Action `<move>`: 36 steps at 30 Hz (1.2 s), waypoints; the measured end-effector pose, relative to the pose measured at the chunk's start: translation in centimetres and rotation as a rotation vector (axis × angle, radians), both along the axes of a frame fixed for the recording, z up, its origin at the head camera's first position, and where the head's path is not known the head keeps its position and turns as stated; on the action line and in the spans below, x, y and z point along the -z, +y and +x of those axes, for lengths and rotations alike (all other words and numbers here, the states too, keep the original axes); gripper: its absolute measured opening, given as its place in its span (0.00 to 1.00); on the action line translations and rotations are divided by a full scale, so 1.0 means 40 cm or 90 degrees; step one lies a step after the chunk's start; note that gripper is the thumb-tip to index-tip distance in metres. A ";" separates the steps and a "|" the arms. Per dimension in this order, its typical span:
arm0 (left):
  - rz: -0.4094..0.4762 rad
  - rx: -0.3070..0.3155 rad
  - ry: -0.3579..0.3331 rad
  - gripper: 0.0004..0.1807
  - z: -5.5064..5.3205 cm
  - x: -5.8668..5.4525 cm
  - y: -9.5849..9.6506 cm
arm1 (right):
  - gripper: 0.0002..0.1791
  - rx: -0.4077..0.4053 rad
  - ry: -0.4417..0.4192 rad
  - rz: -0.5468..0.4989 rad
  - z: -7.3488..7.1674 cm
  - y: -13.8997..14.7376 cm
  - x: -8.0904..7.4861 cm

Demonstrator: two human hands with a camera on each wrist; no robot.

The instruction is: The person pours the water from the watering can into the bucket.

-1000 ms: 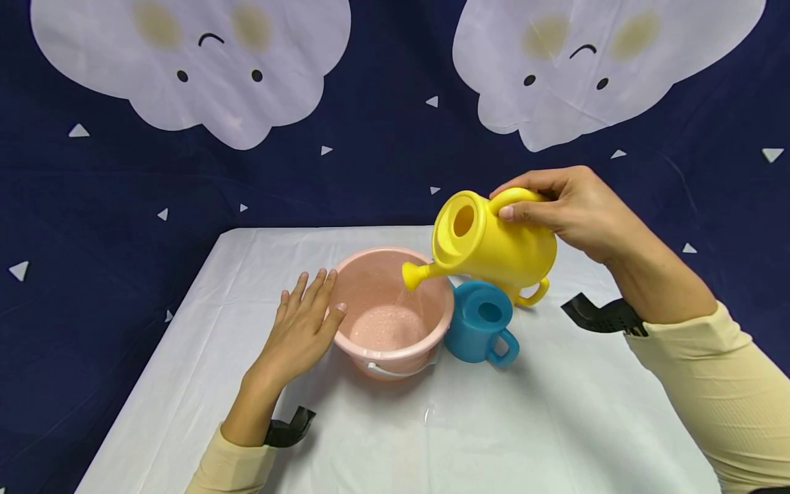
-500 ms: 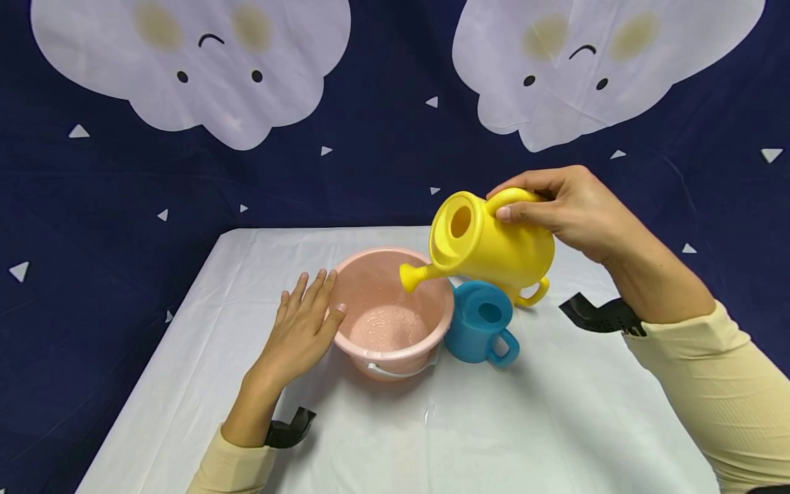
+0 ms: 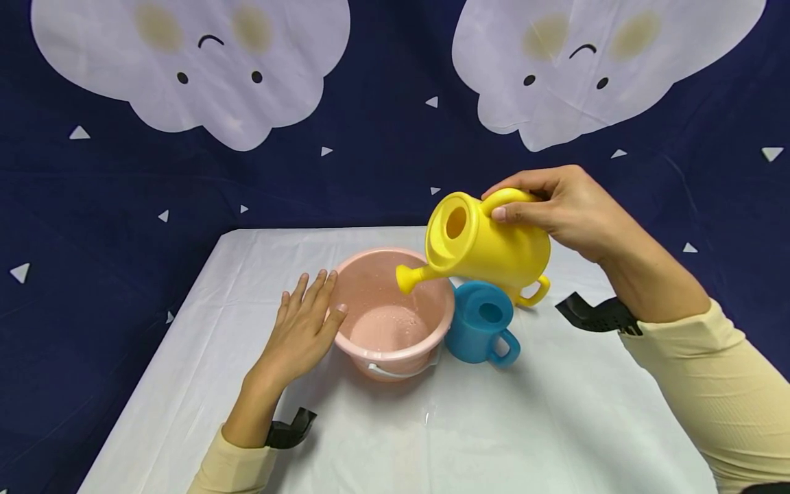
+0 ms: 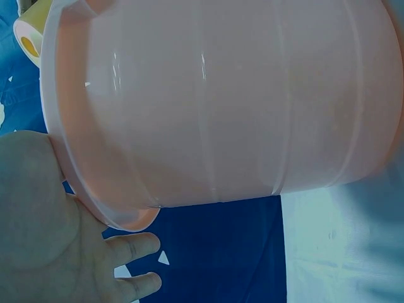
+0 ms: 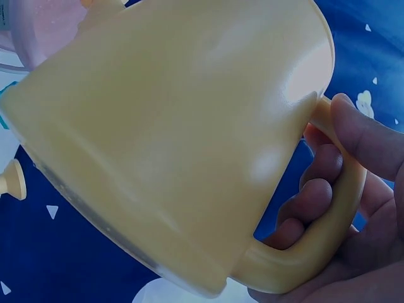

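In the head view a pink bucket point(image 3: 391, 355) stands upright with shallow, rippled water at its bottom. My left hand point(image 3: 300, 334) rests on its left rim, fingers straight; the left wrist view shows the palm against the rim point(image 4: 63, 145). My right hand point(image 3: 568, 206) grips the top handle of a yellow watering can point(image 3: 503, 243), tilted so that its spout hangs over the bucket. Fingers wrap that handle point(image 5: 344, 208) in the right wrist view. A blue watering can point(image 3: 472, 336) stands upright just right of the bucket.
Behind the held can, a second yellow handle point(image 3: 535, 293) shows near the table; the rest of that thing is hidden. A white cloth point(image 3: 481, 432) covers the table, with a small wet spot in front of the bucket. A dark blue curtain point(image 3: 395, 178) hangs behind.
My right hand has shifted slightly left with the yellow watering can, its spout going farther over the bucket. The water stream looks fainter, and the ripples have moved. The left hand stays put.
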State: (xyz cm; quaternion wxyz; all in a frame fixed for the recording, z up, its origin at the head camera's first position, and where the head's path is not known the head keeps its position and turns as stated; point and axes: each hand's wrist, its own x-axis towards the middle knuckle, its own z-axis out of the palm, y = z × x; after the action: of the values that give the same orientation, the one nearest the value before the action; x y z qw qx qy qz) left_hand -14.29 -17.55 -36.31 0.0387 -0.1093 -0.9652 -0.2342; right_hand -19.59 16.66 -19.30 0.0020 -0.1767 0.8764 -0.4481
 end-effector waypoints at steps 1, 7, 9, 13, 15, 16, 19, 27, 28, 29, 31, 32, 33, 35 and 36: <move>0.000 0.000 -0.001 0.34 0.000 0.000 0.000 | 0.17 -0.001 -0.001 0.000 0.000 -0.001 0.000; 0.002 0.000 -0.004 0.34 0.000 0.000 -0.001 | 0.17 -0.002 -0.002 0.003 0.000 -0.007 0.001; 0.002 -0.001 -0.005 0.34 0.000 0.000 -0.001 | 0.17 -0.003 -0.001 0.005 -0.001 -0.009 0.000; 0.004 -0.002 -0.007 0.34 0.000 0.000 -0.002 | 0.17 -0.005 0.000 0.006 -0.002 -0.013 -0.002; 0.004 -0.002 -0.007 0.34 -0.001 0.001 -0.002 | 0.17 -0.006 -0.001 0.006 -0.003 -0.015 -0.002; 0.004 -0.002 -0.007 0.34 -0.001 0.001 -0.002 | 0.17 -0.006 -0.002 0.006 -0.003 -0.016 -0.003; 0.003 -0.002 -0.005 0.34 -0.001 0.001 -0.002 | 0.17 -0.005 -0.004 0.008 -0.003 -0.017 -0.003; -0.003 -0.002 -0.002 0.34 -0.001 0.001 -0.001 | 0.18 -0.009 -0.006 0.016 -0.005 -0.021 -0.004; -0.003 -0.002 -0.001 0.34 -0.002 0.001 -0.001 | 0.18 -0.010 -0.006 0.017 -0.006 -0.021 -0.004; -0.003 -0.002 -0.001 0.34 -0.002 0.001 0.000 | 0.18 -0.010 -0.007 0.016 -0.006 -0.022 -0.004; -0.005 -0.002 -0.001 0.34 -0.002 0.000 0.000 | 0.18 -0.010 -0.006 0.017 -0.006 -0.023 -0.004; -0.005 -0.002 -0.001 0.34 -0.002 0.000 0.000 | 0.18 -0.010 -0.006 0.018 -0.007 -0.024 -0.004; -0.006 -0.002 -0.002 0.34 -0.002 0.001 0.000 | 0.18 -0.011 -0.006 0.019 -0.007 -0.024 -0.004; -0.007 -0.002 -0.001 0.34 -0.003 0.001 0.000 | 0.18 -0.012 -0.006 0.020 -0.007 -0.025 -0.003; -0.007 -0.002 -0.001 0.34 -0.003 0.001 0.000 | 0.18 -0.012 -0.005 0.022 -0.008 -0.026 -0.002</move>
State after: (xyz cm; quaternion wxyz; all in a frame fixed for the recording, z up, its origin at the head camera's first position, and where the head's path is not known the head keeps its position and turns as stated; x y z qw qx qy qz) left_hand -14.40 -17.55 -36.36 0.0375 -0.1077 -0.9668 -0.2288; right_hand -19.89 15.63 -19.21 0.0129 -0.1829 0.8821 -0.4339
